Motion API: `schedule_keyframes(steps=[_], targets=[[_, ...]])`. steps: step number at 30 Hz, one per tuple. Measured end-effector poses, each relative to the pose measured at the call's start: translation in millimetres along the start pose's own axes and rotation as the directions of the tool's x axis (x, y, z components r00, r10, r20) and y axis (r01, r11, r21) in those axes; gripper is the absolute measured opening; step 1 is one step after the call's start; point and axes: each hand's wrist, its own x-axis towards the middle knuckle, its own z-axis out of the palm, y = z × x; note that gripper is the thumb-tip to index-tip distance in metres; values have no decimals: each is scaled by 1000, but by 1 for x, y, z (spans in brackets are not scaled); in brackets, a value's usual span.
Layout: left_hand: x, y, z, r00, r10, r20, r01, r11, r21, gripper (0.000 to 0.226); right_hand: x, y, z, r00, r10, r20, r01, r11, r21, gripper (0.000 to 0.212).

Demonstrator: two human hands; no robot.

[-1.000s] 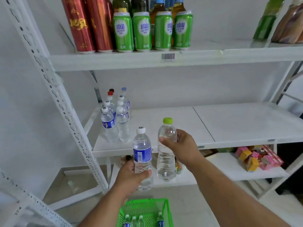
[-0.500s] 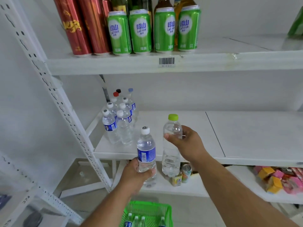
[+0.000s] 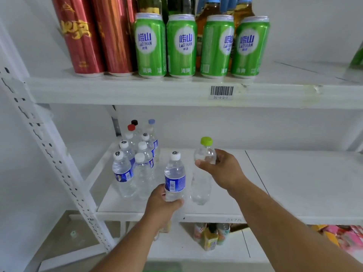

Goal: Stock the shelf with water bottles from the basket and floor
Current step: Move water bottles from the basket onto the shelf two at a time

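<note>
Water bottles: we hold two over the middle shelf (image 3: 294, 183), both upright, just right of the cluster of stocked bottles (image 3: 135, 163) at that shelf's left end.
Left hand (image 3: 163, 207): our fingers wrap the base of a blue-labelled bottle (image 3: 174, 177) with a white cap, close beside the cluster, above the shelf's front edge.
Right hand (image 3: 222, 169): we grip the shoulder of a clear bottle (image 3: 200, 189) with a green cap (image 3: 206, 140), just right of the blue-labelled one; whether its base touches the shelf we cannot tell.
Risk, tipping: we judge the blue-labelled bottle could knock the cluster's front bottles if it goes in at an angle, since the gap there is narrow.
Risk, edge: set down too near the front edge, either bottle might topple off.
Risk, grip: the clear bottle hangs from a high hold, so it may swing as we lower it.
Above the cluster: green cans (image 3: 198, 46) and red cans (image 3: 92, 36) on the upper shelf (image 3: 176, 93).
</note>
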Motion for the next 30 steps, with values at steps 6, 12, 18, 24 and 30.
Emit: schedule_keyframes(steps=[6,12,18,24,30], targets=[[50,4,3,1000,-7,-21,7,1000,6,34,48,9,9,999,30,-11,-31,997,-68,24],[101,0,15,999,-11,-48,10,1000,-11,36,103,18,18,999,34,23,-32,997,-75,35],[155,-3,31,993,-6,-116,4,1000,-15,33,161,34,29,998,21,63,-13,993,-117,42],[213,-3,44,981,-7,-195,2,1000,-24,34,211,52,38,997,34,73,-21,985,-172,43],[268,-6,50,968,25,-250,-28,1000,-8,33,250,70,47,996,51,78,-35,980,-197,46]])
